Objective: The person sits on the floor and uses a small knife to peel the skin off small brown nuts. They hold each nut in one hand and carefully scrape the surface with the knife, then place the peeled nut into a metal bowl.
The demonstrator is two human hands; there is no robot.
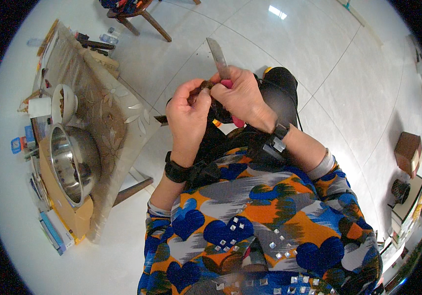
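My right hand grips a kitchen knife with a pink handle, its blade pointing up and away from me. In my left hand is a small, dark brown lump; its kind cannot be told, since fingers cover much of it. Both hands meet above my lap, thumbs close together at the lump. To the left, on a table, stand a large stainless steel bowl with a few dark pieces inside and a white bowl holding small brown pieces.
A clear plastic cover with a flower pattern lies over the table. An open cardboard box sits beside the steel bowl. A wooden stool stands beyond on the tiled floor. At far right is a brown box.
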